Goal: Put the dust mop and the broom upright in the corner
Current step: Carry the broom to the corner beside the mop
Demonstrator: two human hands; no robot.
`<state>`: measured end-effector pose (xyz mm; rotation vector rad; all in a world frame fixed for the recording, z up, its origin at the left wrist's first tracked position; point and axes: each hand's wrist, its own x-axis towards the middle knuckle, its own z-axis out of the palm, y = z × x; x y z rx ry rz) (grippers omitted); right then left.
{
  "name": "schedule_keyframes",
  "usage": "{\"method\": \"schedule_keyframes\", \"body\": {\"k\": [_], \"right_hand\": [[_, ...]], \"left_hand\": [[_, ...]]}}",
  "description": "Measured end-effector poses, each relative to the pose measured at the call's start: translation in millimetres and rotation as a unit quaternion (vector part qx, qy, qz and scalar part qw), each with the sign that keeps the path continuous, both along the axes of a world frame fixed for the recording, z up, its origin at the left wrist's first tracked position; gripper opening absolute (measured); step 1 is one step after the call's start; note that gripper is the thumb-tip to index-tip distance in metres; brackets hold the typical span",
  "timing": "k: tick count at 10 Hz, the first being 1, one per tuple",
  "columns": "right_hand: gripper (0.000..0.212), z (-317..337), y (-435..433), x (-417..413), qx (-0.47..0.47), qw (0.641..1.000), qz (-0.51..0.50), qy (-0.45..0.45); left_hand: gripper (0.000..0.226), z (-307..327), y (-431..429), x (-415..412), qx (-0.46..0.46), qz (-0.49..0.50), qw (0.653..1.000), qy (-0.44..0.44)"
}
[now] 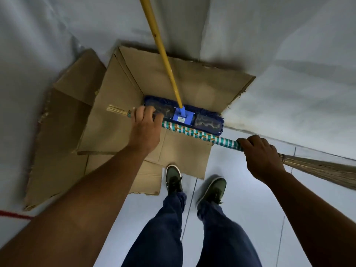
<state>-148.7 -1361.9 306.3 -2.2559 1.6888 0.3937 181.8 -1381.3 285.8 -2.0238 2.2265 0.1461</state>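
The dust mop (204, 117) stands in the corner with its blue fringed head on the cardboard and its yellow handle (159, 45) leaning up toward the wall. I hold the broom (194, 132) nearly level in front of the mop, its handle wrapped in teal and white bands. My left hand (146, 128) grips the handle near its end, where thin sticks poke out to the left. My right hand (260, 153) grips the other end, just before the straw bristles (323, 170), which fan out to the right.
Flattened cardboard sheets (107, 105) cover the floor in the corner and rise against both grey walls. My two feet in green shoes (174, 180) stand on the pale tiled floor at the cardboard's near edge. A red line (13, 214) crosses the floor at far left.
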Motion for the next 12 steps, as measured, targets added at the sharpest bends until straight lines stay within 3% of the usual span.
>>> {"method": "schedule_keyframes", "body": {"k": [2, 3, 4, 5, 7, 10, 12], "right_hand": [[0.042, -131, -30, -16, -0.008, 0.999, 0.004, -0.038], [0.044, -246, -39, -25, -0.004, 0.998, 0.025, -0.061], [0.047, -320, -41, -26, 0.014, 0.996, 0.059, -0.066], [0.050, -415, -42, -26, 0.015, 0.996, 0.076, -0.046], [0.045, -529, -57, -2, 0.038, 0.994, 0.084, -0.058], [0.046, -572, -92, 19, 0.057, 0.995, 0.050, -0.062], [0.034, -562, -99, 26, 0.015, 0.999, 0.032, -0.002]], "left_hand": [[0.032, -141, -9, -26, -0.036, 0.048, 0.997, 0.048], [0.027, -251, -12, -24, -0.021, 0.044, 0.997, 0.054], [0.024, -321, -18, -18, -0.018, 0.037, 0.998, 0.051], [0.026, -409, -28, -14, -0.009, 0.028, 0.999, 0.031], [0.026, -502, -39, -3, 0.049, 0.077, 0.994, -0.068], [0.037, -532, -69, 9, 0.079, 0.103, 0.990, -0.048], [0.051, -533, -72, 6, 0.108, 0.110, 0.988, -0.027]]}}
